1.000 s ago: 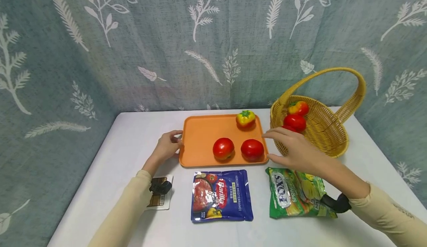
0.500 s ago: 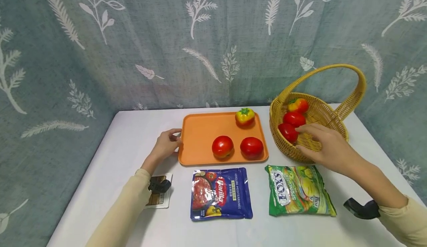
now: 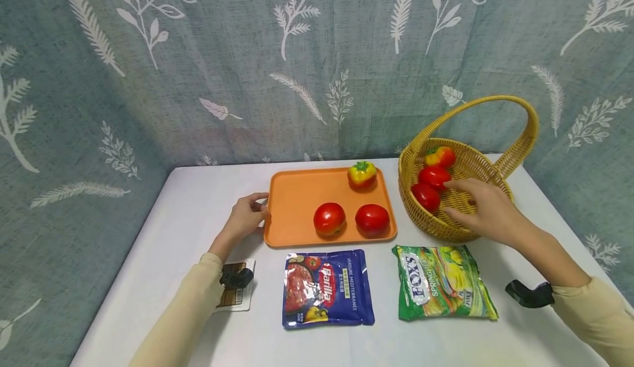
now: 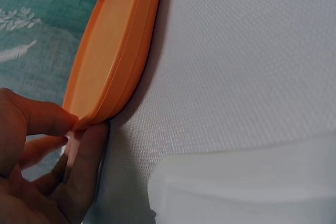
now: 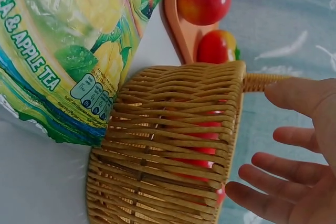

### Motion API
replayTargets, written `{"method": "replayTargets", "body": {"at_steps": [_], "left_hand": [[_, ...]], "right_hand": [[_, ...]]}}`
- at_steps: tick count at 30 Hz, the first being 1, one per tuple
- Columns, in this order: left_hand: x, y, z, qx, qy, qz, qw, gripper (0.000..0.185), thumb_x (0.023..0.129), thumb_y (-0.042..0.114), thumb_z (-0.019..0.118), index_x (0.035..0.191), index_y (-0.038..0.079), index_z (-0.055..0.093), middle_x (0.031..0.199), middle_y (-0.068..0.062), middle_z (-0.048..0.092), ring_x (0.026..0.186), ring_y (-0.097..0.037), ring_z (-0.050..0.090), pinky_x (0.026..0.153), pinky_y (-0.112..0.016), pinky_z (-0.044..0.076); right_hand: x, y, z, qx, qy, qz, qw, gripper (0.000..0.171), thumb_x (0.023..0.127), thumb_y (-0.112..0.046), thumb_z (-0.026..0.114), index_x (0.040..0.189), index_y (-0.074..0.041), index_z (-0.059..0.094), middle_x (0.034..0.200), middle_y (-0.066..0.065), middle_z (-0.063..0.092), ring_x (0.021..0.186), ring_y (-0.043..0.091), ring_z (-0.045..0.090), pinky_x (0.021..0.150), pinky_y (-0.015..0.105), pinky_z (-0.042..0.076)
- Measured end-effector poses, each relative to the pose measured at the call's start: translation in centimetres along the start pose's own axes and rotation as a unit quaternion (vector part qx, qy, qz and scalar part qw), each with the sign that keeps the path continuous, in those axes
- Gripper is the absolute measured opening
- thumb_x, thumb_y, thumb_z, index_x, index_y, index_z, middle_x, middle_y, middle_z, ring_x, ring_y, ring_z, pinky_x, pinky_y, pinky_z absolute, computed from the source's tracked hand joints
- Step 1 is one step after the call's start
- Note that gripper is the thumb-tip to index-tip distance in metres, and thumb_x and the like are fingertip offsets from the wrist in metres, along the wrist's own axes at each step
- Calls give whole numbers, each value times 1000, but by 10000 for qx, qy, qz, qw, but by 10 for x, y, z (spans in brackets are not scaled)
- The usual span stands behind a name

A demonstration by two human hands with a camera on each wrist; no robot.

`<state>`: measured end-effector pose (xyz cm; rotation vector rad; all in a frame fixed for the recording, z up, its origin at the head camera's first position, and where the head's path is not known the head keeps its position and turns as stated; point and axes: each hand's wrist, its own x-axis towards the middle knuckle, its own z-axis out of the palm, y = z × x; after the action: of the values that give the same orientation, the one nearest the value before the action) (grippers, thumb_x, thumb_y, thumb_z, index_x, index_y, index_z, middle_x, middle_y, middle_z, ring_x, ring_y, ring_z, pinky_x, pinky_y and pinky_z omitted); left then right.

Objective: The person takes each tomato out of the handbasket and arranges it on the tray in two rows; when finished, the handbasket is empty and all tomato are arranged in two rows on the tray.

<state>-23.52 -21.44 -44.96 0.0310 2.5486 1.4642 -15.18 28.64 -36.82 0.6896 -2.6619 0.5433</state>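
Note:
My left hand (image 3: 242,216) pinches the left edge of a shallow orange tray (image 3: 295,193); in the left wrist view, thumb and fingers meet at its rim. On the tray lie two red tomatoes (image 3: 329,218), the right one more oval, and a yellow-and-red bell pepper (image 3: 362,175). Over the front right of a yellow wicker basket (image 3: 407,174) hovers my right hand (image 3: 487,208), fingers spread and holding nothing. Inside the basket sit two red tomatoes (image 3: 426,197) and a red-yellow pepper (image 3: 441,157). The right fingertips are close to the tomatoes; touching cannot be told.
A blue sauce pouch (image 3: 328,289) lies in front of the tray. To its right is a green candy bag (image 3: 444,283), before the basket. A small brown-and-white packet (image 3: 236,285) lies partly under the left wrist. The basket's tall handle (image 3: 530,127) arches up.
My right hand has moved right, from beside the tray's right edge to over the basket, then shifted slightly. My left hand has stayed at the tray's edge.

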Motion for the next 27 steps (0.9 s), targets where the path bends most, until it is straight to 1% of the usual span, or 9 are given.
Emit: {"method": "replayTargets", "body": {"at_steps": [3, 9, 16, 23, 27], "left_hand": [[-1, 0, 0, -29, 7, 0, 10000, 57, 93, 0, 54, 149, 5, 46, 104, -17, 59, 90, -27, 63, 64, -36, 63], [0, -1, -1, -55, 15, 4, 10000, 57, 93, -1, 55, 149, 4, 46, 104, -17, 58, 90, -27, 63, 64, -36, 63], [0, 0, 1, -1, 36, 3, 10000, 56, 93, -1, 54, 148, 3, 46, 104, -17, 58, 92, -28, 61, 64, -35, 63], [-1, 0, 1, -28, 19, -22, 10000, 57, 93, 0, 55, 149, 5, 46, 106, -17, 58, 92, -28, 61, 65, -36, 63], [0, 0, 1, -15, 31, -23, 10000, 57, 92, 0, 55, 148, 5, 47, 106, -17, 58, 92, -28, 61, 66, -35, 63]], "right_hand": [[3, 2, 2, 0, -74, 48, 10000, 48, 79, -14, 83, 121, 5, 66, 114, 21, 68, 92, 33, 65, 67, 46, 58], [9, 6, 8, 46, -209, 190, 9996, 53, 78, -17, 85, 121, 7, 65, 114, 24, 67, 98, 39, 64, 74, 54, 57], [14, 7, 14, 365, -809, 688, 9937, 60, 84, -26, 82, 129, 7, 60, 123, 27, 63, 108, 42, 60, 86, 59, 53], [17, 11, 21, 394, -1042, 934, 9894, 63, 84, -26, 82, 133, 5, 57, 127, 27, 60, 110, 43, 58, 89, 60, 53], [20, 13, 26, 395, -1084, 988, 9884, 63, 83, -23, 82, 133, 6, 57, 124, 26, 61, 108, 43, 59, 88, 60, 53]]}}
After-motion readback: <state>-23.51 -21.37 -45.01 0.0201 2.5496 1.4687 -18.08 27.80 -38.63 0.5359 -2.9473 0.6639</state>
